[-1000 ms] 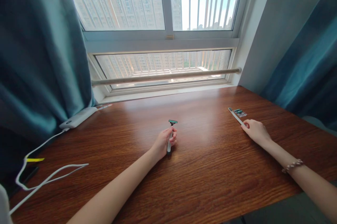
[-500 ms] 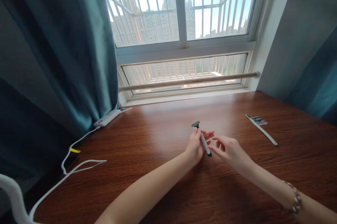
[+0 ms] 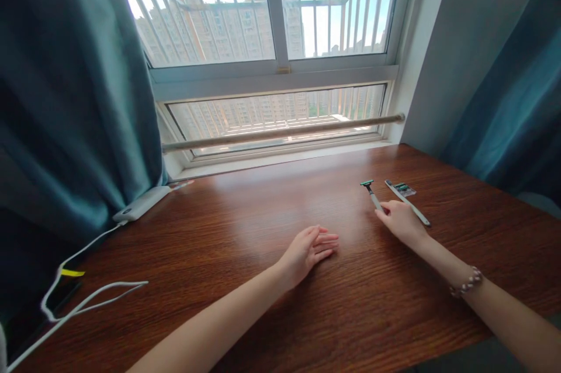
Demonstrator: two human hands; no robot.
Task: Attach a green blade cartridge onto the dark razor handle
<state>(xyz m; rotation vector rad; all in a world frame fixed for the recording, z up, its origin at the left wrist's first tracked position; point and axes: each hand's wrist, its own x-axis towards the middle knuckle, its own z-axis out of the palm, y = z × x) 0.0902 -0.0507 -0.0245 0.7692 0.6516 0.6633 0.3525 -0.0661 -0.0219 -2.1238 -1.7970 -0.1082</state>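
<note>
My right hand (image 3: 403,222) grips a razor (image 3: 375,200) by its pale handle, the green and black head pointing away from me. Most of the lower handle is hidden by the fingers. Just beyond that hand lies a white toothbrush (image 3: 412,204) on the table, slanting toward me. A small clear pack with green and black pieces, seemingly razor blades (image 3: 404,189), rests against its far end. My left hand (image 3: 309,250) lies on its side over the middle of the table, fingers stretched out, holding nothing.
The brown wooden table (image 3: 245,215) runs up to a barred window (image 3: 272,69). On the left are a white power strip (image 3: 142,203), a white cable (image 3: 105,291) and a yellow tag (image 3: 72,273). Blue curtains (image 3: 87,80) hang at both sides.
The razor has passed from my left hand to my right hand, which has carried it rightward beside the toothbrush. My left hand is now bare. The view has turned slightly right.
</note>
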